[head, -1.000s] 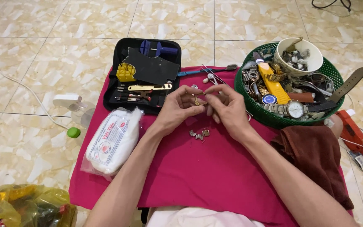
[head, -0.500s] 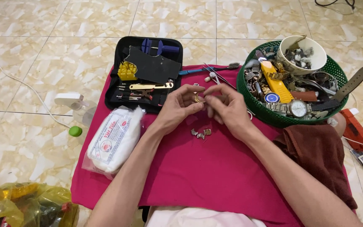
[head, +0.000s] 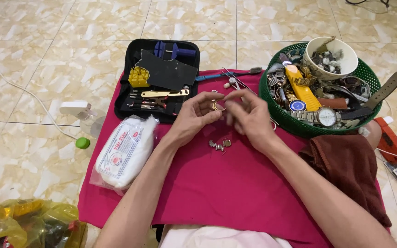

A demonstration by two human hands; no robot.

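My left hand [head: 194,117] and my right hand [head: 249,117] meet over a magenta cloth [head: 217,183] on the floor. Between the left fingertips sits a small gold-coloured metal ring-like piece [head: 216,106]. The right fingers are bunched right beside it and blurred; whether they touch it is unclear. Just below the hands, a few small loose metal links [head: 220,145] lie on the cloth. An open black tool case [head: 159,82] with small tools lies directly behind the left hand.
A green basket [head: 309,128] at right holds watches, straps and a white cup of parts. A brown cloth [head: 350,170] lies below it. A white cotton pack [head: 125,151] sits left, a yellow bag [head: 28,225] bottom left, a white cable [head: 19,87] on tiles.
The hands stayed together over the cloth, the fingers shifting slightly around the small gold piece. The view moved a little; the loose links lie in the same place.
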